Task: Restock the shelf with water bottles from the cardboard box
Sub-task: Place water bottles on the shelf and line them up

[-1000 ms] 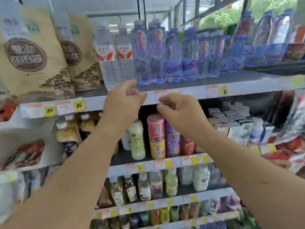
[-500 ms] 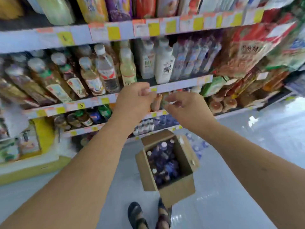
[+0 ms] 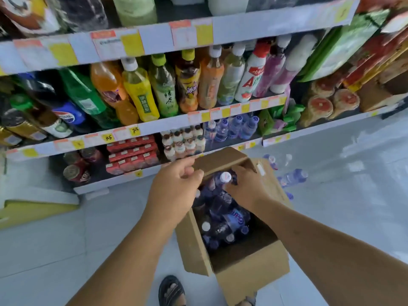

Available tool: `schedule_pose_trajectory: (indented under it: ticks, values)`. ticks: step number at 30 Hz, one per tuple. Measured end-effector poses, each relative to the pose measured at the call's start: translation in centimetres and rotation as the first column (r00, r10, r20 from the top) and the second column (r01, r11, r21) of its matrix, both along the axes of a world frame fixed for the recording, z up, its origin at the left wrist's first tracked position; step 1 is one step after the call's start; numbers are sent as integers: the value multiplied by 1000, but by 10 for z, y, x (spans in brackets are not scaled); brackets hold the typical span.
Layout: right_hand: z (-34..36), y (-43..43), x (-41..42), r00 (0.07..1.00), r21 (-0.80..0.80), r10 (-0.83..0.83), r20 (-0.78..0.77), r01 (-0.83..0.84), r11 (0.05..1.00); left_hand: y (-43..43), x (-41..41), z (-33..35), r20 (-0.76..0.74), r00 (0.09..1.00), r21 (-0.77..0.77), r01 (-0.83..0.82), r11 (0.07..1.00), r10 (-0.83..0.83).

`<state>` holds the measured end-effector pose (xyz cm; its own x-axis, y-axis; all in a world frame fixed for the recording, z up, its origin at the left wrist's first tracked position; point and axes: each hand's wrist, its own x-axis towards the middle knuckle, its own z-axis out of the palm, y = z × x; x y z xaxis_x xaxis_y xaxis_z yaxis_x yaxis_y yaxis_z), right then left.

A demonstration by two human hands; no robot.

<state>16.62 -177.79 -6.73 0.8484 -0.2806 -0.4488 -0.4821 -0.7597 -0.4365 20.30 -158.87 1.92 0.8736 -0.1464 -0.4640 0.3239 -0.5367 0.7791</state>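
Over the cardboard box, my right hand pinches a water bottle at its neck.
Left hand curled, hold unclear. Likely light, slick; grip under cap.

I log the cardboard box as plain brown. The water bottles inside it are blue-tinted clear, with white caps and purple-blue labels. The shelf edge strips are white, carrying yellow and orange price tags. One bottle is yellow with a white cap. Its neighbour is green with a lime cap. The floor is glossy pale grey. The sandal is black.
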Motion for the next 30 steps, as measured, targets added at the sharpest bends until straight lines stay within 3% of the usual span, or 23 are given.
schedule_pose_trajectory:
  ticks: [6,13,19,25,28,30]
  values:
    - [-84,-3,10,999,-37,-1,34,2,999,14,-16,-66,-84,994,68,-69,995,75]
    - [-44,-5,7,987,-35,96,132,-93,995,7,-17,-43,-96,992,9,-80,997,81]
    - [121,-17,-8,918,-19,190,348,-196,980,-12,-20,48,-68,996,-117,-73,990,65]
    - [349,-19,-16,843,21,202,499,-245,969,-23,-23,209,-34,997,-358,-73,931,65]
    - [463,-14,-22,803,33,194,564,-256,966,-15,-26,291,4,992,-508,109,854,-124]
    - [534,-10,-28,769,-12,227,597,-274,962,-8,-31,340,63,967,-519,243,819,-247]
